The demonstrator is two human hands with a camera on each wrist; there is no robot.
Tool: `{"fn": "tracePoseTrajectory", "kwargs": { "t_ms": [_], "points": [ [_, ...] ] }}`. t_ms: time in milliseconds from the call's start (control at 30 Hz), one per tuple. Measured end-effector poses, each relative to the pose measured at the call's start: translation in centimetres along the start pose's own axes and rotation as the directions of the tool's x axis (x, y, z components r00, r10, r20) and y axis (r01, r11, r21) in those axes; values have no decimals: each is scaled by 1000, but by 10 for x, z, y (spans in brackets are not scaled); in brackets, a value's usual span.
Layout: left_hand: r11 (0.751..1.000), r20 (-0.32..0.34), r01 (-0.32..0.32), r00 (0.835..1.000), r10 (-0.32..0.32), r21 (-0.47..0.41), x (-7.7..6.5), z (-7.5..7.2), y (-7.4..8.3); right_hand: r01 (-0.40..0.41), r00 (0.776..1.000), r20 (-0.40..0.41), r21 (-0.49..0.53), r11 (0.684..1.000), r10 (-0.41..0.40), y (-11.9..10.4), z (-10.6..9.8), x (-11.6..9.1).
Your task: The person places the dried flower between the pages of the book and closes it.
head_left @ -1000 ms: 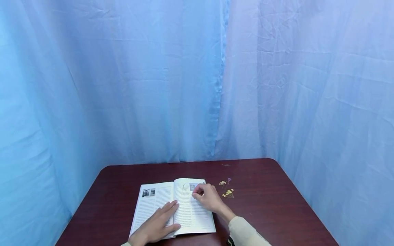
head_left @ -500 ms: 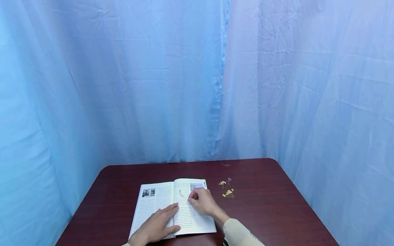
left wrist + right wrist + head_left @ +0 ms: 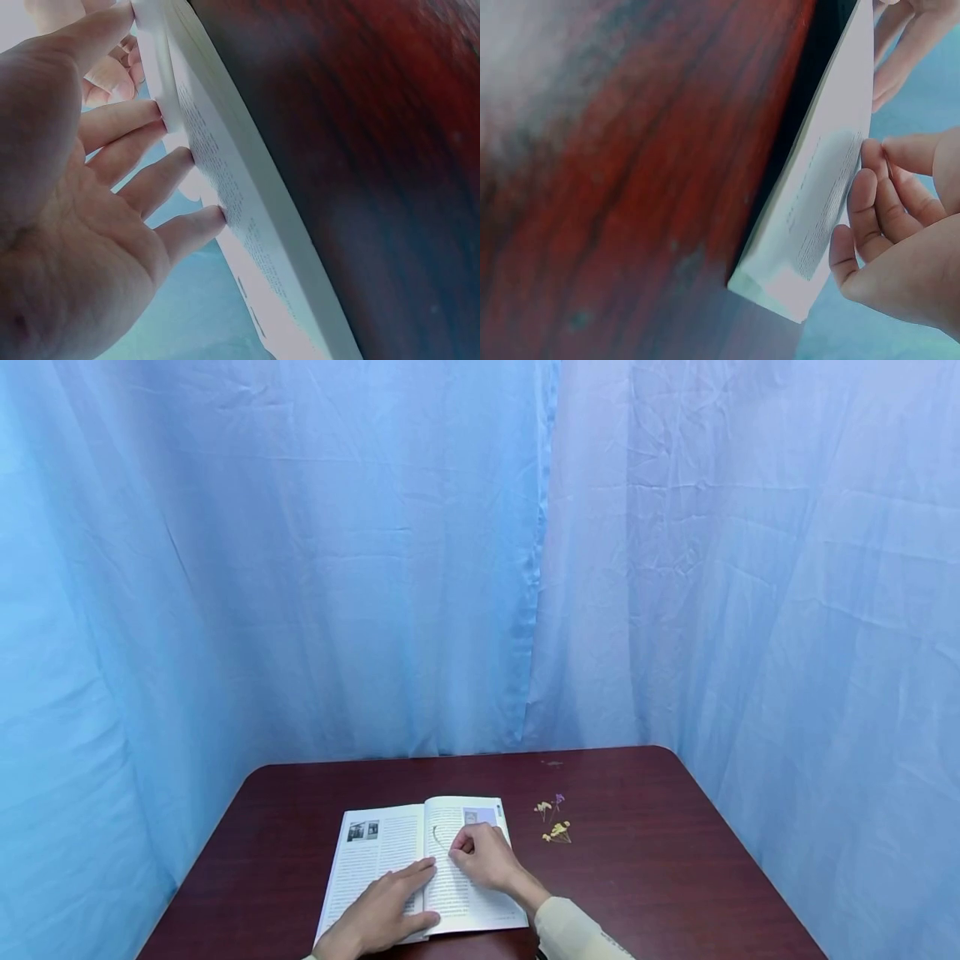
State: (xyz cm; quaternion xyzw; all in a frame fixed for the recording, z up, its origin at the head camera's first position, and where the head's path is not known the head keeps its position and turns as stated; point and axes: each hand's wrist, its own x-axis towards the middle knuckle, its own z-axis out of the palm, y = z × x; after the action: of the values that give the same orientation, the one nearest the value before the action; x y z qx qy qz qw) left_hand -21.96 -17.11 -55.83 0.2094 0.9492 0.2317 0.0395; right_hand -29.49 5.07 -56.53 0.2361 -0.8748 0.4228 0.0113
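Observation:
An open book [image 3: 401,835] lies flat, printed text on both pages. My left hand [image 3: 382,906] rests spread across its left page, fingertips near the gutter; in the left wrist view its straight fingers [image 3: 202,223] touch the paper. Above the right page, my right hand [image 3: 483,857] pinches a thin, curved greenish plant stem [image 3: 436,833] between thumb and forefinger. The stem's tip points toward the gutter. In the right wrist view the pinching thumb and fingers [image 3: 862,187] stand close to the page, and the stem is barely visible there.
Right of the book, small dried flowers lie on the dark red table [image 3: 637,860]: a yellow sprig [image 3: 558,832], a pale one [image 3: 542,808] and a purple one [image 3: 558,798]. Blue curtains [image 3: 375,568] hang behind and at both sides.
My right hand has moved left and slightly toward me over the right page, carrying the stem closer to the gutter. The left hand stays in place on the book.

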Motion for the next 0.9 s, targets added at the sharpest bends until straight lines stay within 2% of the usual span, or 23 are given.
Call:
{"fn": "tracePoseTrajectory", "kwargs": {
  "t_ms": [333,500,600,767,900],
  "points": [
    [1000,-13,13,1000,-13,8,-1,1,2,3,1000,24,34,999,-3,1,0,-1],
    [1000,-13,14,1000,-14,4,-2,0,3,0,997,72,79,997,-6,6,-6,-1],
    [1000,-10,11,1000,-11,6,-2,-1,3,13,997,81,71,997,-19,10,-12,0],
    [1000,-2,22,1000,-22,6,-1,0,3,83,997,5,-70,994,-82,18,-23,3],
    [999,3,37,999,-37,-5,1,1,3,115,992,-29,-229,967,-125,29,-34,7]
  ]
}}
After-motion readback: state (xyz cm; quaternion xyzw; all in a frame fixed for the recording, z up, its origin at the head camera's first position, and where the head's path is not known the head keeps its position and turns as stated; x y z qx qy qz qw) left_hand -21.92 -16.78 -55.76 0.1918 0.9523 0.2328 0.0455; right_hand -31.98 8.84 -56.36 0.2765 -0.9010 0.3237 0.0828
